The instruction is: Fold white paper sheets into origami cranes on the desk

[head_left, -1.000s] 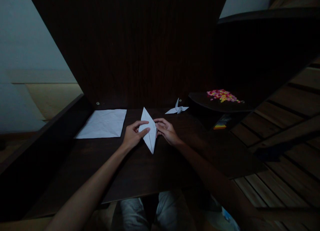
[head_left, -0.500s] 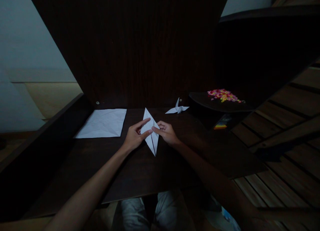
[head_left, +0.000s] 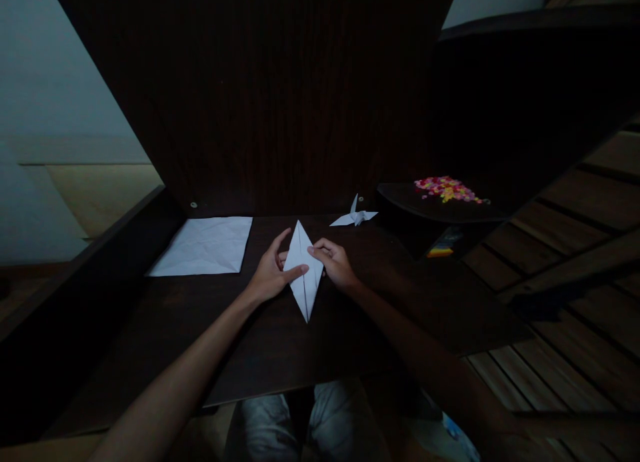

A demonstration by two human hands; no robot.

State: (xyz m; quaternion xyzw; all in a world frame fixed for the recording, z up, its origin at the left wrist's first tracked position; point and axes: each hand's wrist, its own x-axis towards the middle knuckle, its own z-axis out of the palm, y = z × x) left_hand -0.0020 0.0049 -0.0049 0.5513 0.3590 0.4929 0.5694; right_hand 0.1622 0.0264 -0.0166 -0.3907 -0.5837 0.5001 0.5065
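Note:
Between my two hands is a white sheet folded into a narrow diamond, an origami piece (head_left: 306, 289), its points facing away from me and toward me. A crease or slit runs down its middle. My left hand (head_left: 273, 269) grips its left edge, thumb on top and some fingers behind, with the index finger raised off the paper. On the right edge, my right hand (head_left: 337, 263) pinches the paper between thumb and curled fingers. Farther back lies a folded white paper crane (head_left: 356, 218). A flat, creased white paper sheet (head_left: 205, 245) rests to the left.
The dark wooden desk (head_left: 260, 362) has a raised side board (head_left: 90, 269) on the left and a tall back panel (head_left: 280, 102). At right, a low corner shelf (head_left: 400, 199) bears a heap of small pink, red and yellow pieces (head_left: 450, 189). Wooden slats (head_left: 575, 362) lie beyond.
The folded paper has shifted slightly toward me and stands straighter, less tilted. My left index finger has lifted off its face, and my right thumb sits a little higher.

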